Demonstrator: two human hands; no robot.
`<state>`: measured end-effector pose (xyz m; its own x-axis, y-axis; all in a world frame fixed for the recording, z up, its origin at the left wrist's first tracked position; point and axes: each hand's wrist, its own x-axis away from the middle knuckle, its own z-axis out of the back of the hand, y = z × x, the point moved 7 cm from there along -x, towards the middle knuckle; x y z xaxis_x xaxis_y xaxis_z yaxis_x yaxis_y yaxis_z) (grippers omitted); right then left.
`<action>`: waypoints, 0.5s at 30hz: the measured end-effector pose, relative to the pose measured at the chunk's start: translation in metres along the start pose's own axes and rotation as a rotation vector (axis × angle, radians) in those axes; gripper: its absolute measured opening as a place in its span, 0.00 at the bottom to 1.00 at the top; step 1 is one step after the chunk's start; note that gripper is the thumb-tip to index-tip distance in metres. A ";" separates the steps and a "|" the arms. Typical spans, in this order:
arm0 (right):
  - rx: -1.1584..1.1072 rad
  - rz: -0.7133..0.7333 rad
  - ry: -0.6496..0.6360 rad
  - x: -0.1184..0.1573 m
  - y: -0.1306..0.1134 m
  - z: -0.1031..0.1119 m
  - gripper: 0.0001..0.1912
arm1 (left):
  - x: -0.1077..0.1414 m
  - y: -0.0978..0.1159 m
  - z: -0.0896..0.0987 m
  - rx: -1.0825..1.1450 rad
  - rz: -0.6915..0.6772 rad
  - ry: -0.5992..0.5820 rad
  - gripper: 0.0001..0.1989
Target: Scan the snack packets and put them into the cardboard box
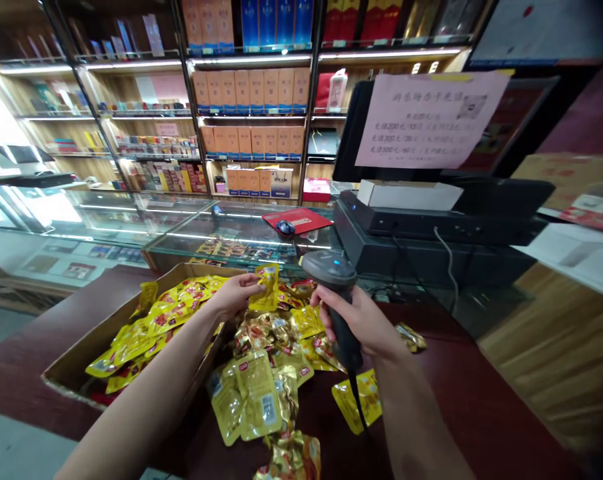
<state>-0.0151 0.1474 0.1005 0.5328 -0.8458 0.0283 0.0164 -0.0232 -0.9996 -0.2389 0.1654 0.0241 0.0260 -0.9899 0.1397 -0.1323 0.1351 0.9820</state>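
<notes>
Between the thumb and fingers of my left hand [235, 296] is a small yellow snack packet [265, 288], held up above the pile. My right hand [356, 315] is wrapped round the handle of a black barcode scanner [330, 268], whose head points toward the packet and shows a blue light. Its cord hangs down past a yellow packet [358, 400] lying flat on the table. Below my hands spreads a heap of gold and yellow packets [259, 393]. An open cardboard box [66, 381] filled with yellow packets [164, 320] stands under my left forearm.
The dark red table [441, 407] meets a glass display counter [181, 230] with a red mouse pad [306, 220] and a mouse [284, 228]. At right, a monitor with a pink paper sign [426, 123] stands over a black cash drawer [421, 250]. Shelves of boxed goods [254, 90] line the back.
</notes>
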 end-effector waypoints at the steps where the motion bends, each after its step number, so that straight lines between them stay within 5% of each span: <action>1: -0.005 -0.014 -0.018 -0.001 0.003 -0.008 0.19 | 0.001 -0.001 0.004 0.090 0.034 -0.005 0.23; 5: 0.011 -0.067 -0.086 -0.008 0.021 -0.033 0.19 | -0.002 -0.008 0.010 0.197 0.071 0.004 0.24; 15: 0.009 -0.060 -0.129 -0.014 0.044 -0.047 0.18 | -0.001 -0.007 0.010 -0.144 -0.024 0.176 0.20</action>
<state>-0.0617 0.1331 0.0563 0.6352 -0.7672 0.0889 0.0588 -0.0667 -0.9960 -0.2479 0.1651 0.0157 0.2018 -0.9716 0.1233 0.0127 0.1285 0.9916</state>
